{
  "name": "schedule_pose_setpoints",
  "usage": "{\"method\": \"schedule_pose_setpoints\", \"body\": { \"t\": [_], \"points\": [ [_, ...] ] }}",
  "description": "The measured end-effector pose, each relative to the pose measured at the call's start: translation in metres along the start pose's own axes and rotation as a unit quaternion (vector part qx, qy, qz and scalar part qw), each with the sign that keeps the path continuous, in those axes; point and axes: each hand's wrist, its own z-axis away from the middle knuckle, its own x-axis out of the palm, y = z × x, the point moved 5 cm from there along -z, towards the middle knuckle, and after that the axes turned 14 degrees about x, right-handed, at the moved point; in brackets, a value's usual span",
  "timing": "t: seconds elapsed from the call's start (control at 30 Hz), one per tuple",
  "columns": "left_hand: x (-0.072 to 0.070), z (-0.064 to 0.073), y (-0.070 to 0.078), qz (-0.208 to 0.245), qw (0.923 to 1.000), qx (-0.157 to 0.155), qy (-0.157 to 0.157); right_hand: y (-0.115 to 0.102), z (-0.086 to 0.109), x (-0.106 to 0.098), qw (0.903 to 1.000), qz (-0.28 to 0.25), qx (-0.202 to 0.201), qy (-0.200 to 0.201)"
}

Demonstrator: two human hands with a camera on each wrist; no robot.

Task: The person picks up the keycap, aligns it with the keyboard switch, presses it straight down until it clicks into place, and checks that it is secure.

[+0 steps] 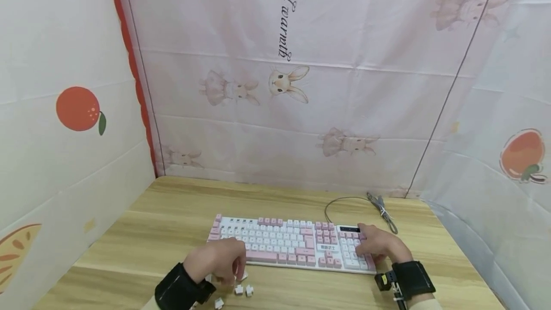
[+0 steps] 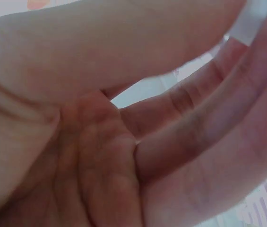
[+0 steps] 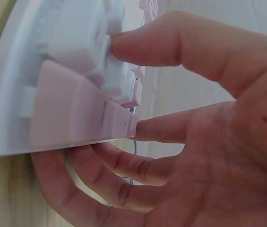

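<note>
A pink and white keyboard lies on the table, with several keys gone from its left part. My right hand grips its right end: the thumb presses on the white number keys and the other fingers curl against the side edge. Just in front of the keyboard's left part, my left hand points downward and pinches a small white keycap between thumb and fingertips, mostly hidden by them. Loose white keycaps lie on the table below that hand.
A grey cable, bundled and tied, lies behind the keyboard's right end. The wooden table is bounded by printed cloth walls at the back and both sides. Another loose white keycap lies near the left wrist strap.
</note>
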Motion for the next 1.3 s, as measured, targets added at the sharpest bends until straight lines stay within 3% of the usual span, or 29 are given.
{"method": "schedule_pose_setpoints", "body": {
  "t": [0.33,0.63,1.03,1.3],
  "points": [
    [0.008,0.000,0.004,0.019,0.9986,0.049,-0.007,0.010,0.005,0.008,1.0000,0.003,0.007,-0.001],
    [0.000,-0.003,0.003,0.019,0.9977,0.062,0.022,0.003,0.002,0.003,0.9999,0.011,-0.004,0.006],
    [-0.010,-0.007,-0.002,-0.027,0.9934,0.100,0.050,-0.001,0.000,0.001,0.9999,0.013,-0.004,0.009],
    [-0.017,-0.004,-0.004,-0.034,0.9924,0.096,0.069,-0.001,0.001,0.000,0.9999,0.008,-0.009,0.010]
  ]
}}
